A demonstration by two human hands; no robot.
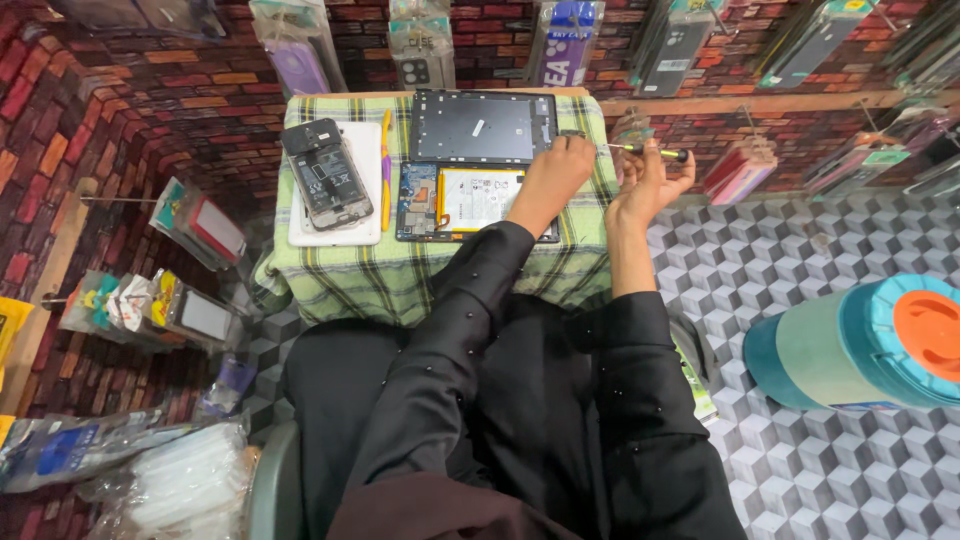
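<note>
On the surface, an opened phone lies on a tray at the left edge. A thin pry tool lies just right of the tray. At the middle, a tablet back panel lies at the far edge, with the opened tablet body before it. The left hand rests on the tablet's right side. The right hand is past the surface's right edge, holding a screwdriver. A drum-shaped container lies on the floor, right of the surface.
</note>
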